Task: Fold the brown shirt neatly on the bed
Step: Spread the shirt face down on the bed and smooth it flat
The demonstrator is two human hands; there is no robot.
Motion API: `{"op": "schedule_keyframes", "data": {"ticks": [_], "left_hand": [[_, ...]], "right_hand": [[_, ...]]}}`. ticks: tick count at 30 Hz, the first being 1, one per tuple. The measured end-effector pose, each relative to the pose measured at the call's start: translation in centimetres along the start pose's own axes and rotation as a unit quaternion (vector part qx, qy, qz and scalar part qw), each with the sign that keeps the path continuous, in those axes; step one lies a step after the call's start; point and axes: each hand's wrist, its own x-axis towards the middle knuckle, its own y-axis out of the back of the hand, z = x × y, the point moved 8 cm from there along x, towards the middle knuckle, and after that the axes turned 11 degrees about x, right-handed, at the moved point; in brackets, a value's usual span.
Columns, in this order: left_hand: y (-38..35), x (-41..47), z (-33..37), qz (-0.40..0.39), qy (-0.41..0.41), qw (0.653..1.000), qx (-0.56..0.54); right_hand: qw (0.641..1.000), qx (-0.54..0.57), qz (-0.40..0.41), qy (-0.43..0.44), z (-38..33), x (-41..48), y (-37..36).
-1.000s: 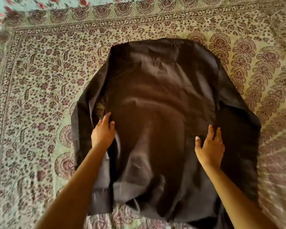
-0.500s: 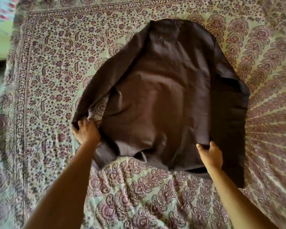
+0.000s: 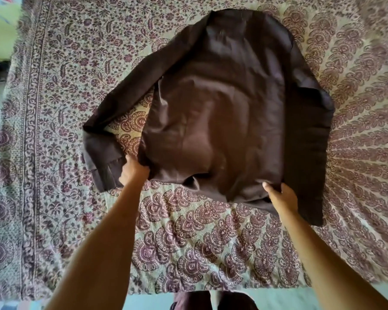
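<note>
Brown shirt (image 3: 222, 104) | left hand (image 3: 132, 173) clenching hem corner | right hand (image 3: 282, 198) pinching hem, thumb atop

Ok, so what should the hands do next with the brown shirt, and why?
The left hand and right hand both grip the bottom edge of the brown shirt, and its cloth looks rumpled, so probably tug that edge gently toward you and lay it flat.

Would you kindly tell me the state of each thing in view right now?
brown shirt: spread out, unfolded, wrinkled.
left hand: grips the shirt's lower left hem corner.
right hand: grips the shirt's lower right hem corner.
bedspread: laid flat under the shirt.
</note>
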Motion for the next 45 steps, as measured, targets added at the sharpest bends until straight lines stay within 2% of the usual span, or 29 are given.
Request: {"op": "schedule_keyframes", "data": {"ticks": [1, 3, 5, 7, 9, 11, 12, 14, 17, 19, 21, 22, 24, 25, 28, 30, 32, 35, 36, 37, 39, 41, 42, 45], "left_hand": [[-0.1, 0.5, -0.8, -0.015, 0.009, 0.998, -0.062], [0.4, 0.6, -1.7, -0.025, 0.001, 0.974, -0.226], [1.6, -0.9, -2.3, -0.014, 0.004, 0.909, -0.417], [2.1, -1.4, -3.7, 0.011, 0.035, 0.866, -0.498], [1.9, -1.3, -5.0, 0.034, 0.063, 0.871, -0.486], [1.1, -0.9, -6.0, 0.034, 0.078, 0.895, -0.438], [0.5, -0.8, -6.2, 0.018, 0.077, 0.904, -0.42], [-0.5, -0.8, -6.0, -0.013, 0.052, 0.913, -0.404], [-0.8, -1.1, -5.3, -0.023, -0.008, 0.889, -0.457], [-0.3, -0.9, -4.8, -0.017, -0.045, 0.885, -0.463], [-0.2, -0.6, -3.9, -0.037, -0.073, 0.884, -0.46], [-0.3, -0.5, -3.4, -0.054, -0.083, 0.896, -0.433], [-0.8, -1.1, -2.5, -0.102, -0.101, 0.931, -0.335], [-1.2, -1.5, -2.4, -0.132, -0.103, 0.943, -0.287], [-1.3, -3.1, -2.7, -0.222, -0.119, 0.951, -0.182], [-0.5, -3.6, -3.2, -0.243, -0.154, 0.95, -0.122], [1.0, -3.6, -3.5, -0.238, -0.167, 0.942, -0.17], [2.9, -2.7, -4.7, -0.217, -0.097, 0.892, -0.384], [3.2, -2.1, -5.4, -0.206, -0.076, 0.879, -0.423], [3.1, -1.7, -5.9, -0.204, -0.066, 0.881, -0.421], [2.0, -1.0, -7.0, -0.216, -0.058, 0.906, -0.358], [0.6, -1.2, -8.1, -0.225, -0.044, 0.931, -0.283], [0.1, -1.5, -8.5, -0.224, -0.04, 0.937, -0.266], [-1.1, -2.5, -9.0, -0.217, -0.037, 0.927, -0.302]], "right_hand": [[0.994, 0.106, -0.013, -0.018, 0.1, -0.2, 0.1], [0.941, 0.316, -0.073, -0.093, 0.6, -1.0, -0.2], [0.902, 0.399, -0.093, -0.137, 1.8, -1.1, 0.3], [0.893, 0.416, -0.09, -0.149, 2.5, -1.0, 1.1], [0.941, 0.304, -0.064, -0.137, 3.4, -0.7, 2.0], [0.991, 0.118, -0.035, -0.055, 3.5, -0.5, 2.7], [0.998, 0.059, -0.034, -0.017, 3.4, -0.9, 2.5], [0.998, 0.038, -0.037, 0.033, 3.6, -2.0, 1.8], [0.991, 0.071, 0.02, 0.11, 3.4, -3.5, 1.9], [0.988, 0.089, 0.035, 0.118, 3.5, -3.4, 1.6], [0.986, 0.144, 0.026, 0.076, 3.8, -2.8, 1.3], [0.978, 0.205, -0.005, 0.036, 4.0, -2.7, 0.8], [0.932, 0.34, -0.11, -0.057, 4.3, -2.6, -0.8], [0.91, 0.367, -0.167, -0.094, 4.2, -3.0, -1.6], [0.876, 0.371, -0.273, -0.146, 4.0, -4.4, -2.8], [0.871, 0.382, -0.266, -0.155, 3.6, -4.8, -2.4], [0.858, 0.413, -0.25, -0.175, 3.3, -5.0, -1.7], [0.805, 0.516, -0.176, -0.235, 4.1, -4.6, -0.1], [0.797, 0.525, -0.161, -0.252, 4.4, -4.8, 0.2], [0.809, 0.507, -0.152, -0.255, 5.0, -4.6, 0.5], [0.867, 0.412, -0.129, -0.25, 6.3, -4.2, 1.0], [0.918, 0.324, -0.06, -0.22, 7.7, -3.6, 2.0], [0.925, 0.314, -0.054, -0.208, 8.1, -3.6, 2.1], [0.919, 0.31, -0.118, -0.213, 9.4, -4.9, 0.6]]}}
